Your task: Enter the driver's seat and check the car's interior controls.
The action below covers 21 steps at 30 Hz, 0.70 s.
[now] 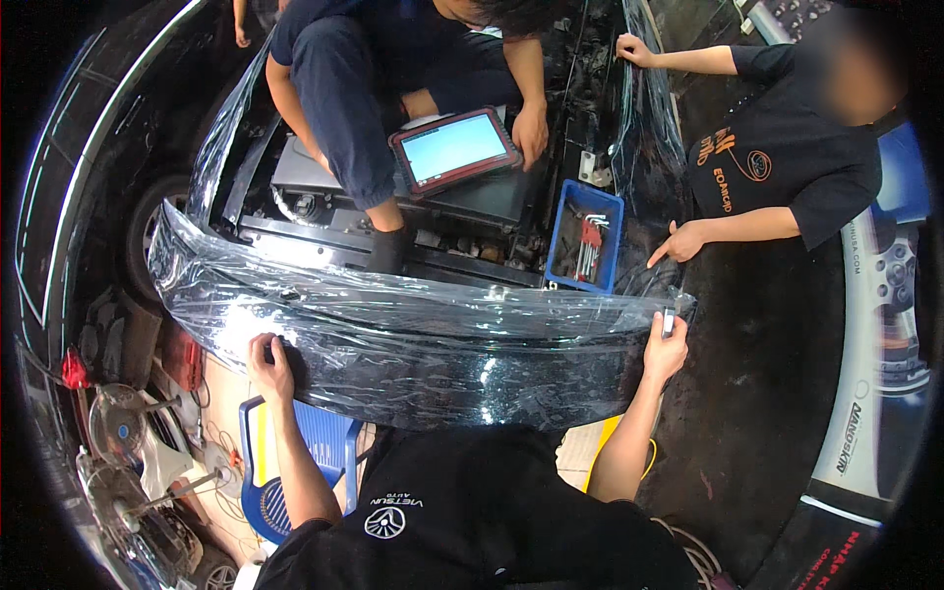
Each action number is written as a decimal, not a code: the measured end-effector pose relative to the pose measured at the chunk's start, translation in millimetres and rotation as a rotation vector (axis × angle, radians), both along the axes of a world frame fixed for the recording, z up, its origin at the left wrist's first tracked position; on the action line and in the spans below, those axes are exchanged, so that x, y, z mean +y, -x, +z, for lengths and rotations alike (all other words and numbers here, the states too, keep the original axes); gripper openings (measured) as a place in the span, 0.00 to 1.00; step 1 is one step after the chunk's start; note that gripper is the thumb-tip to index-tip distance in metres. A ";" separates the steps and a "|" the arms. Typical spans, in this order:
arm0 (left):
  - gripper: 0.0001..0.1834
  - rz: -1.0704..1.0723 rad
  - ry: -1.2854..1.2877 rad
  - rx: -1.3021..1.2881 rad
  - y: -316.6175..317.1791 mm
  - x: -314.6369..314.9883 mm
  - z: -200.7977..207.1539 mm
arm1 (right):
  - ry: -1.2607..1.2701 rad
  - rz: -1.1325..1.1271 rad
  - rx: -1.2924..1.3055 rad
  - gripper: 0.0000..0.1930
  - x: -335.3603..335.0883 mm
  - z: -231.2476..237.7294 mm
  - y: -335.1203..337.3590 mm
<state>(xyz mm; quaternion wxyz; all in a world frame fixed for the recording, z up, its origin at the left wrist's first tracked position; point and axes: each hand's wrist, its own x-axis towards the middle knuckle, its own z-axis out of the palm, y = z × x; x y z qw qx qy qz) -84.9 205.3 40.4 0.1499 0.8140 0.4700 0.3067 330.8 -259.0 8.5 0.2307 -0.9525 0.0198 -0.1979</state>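
A black glossy car front panel, wrapped along its top in clear plastic film, spans the space before me. My left hand is at its left part, fingers bent against the film; whether they pinch anything is hidden. At the panel's right end my right hand is closed around a small whitish object, too small to name, close to the film's bunched corner. Beyond the panel lies the open engine bay, where a blue plastic bin holds several metal tools and something red.
A person sits in the engine bay with a tablet nearby. Another person at the right points toward the bay's edge, the other hand on film. A blue plastic chair and a fan stand at lower left. A black car flanks the left.
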 end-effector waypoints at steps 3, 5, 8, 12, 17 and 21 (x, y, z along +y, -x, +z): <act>0.05 0.005 0.000 -0.003 -1.0 -1.9 -0.6 | -0.028 0.005 -0.004 0.19 1.3 2.2 1.1; 0.05 0.009 -0.005 -0.003 -2.0 -2.3 0.0 | -0.020 0.003 -0.006 0.19 -1.1 0.5 0.1; 0.05 0.006 0.005 -0.005 -0.9 -0.6 -1.4 | -0.012 0.003 -0.009 0.19 -0.9 0.8 0.1; 0.05 0.015 0.014 -0.002 -0.8 0.6 -1.3 | -0.005 -0.004 -0.008 0.19 2.2 2.0 -0.5; 0.06 0.029 0.012 -0.005 -4.7 -0.4 2.3 | -0.020 -0.013 0.019 0.19 3.9 2.3 -2.3; 0.05 0.044 0.030 -0.029 6.4 4.8 -5.4 | -0.002 -0.037 0.066 0.21 10.1 12.6 3.4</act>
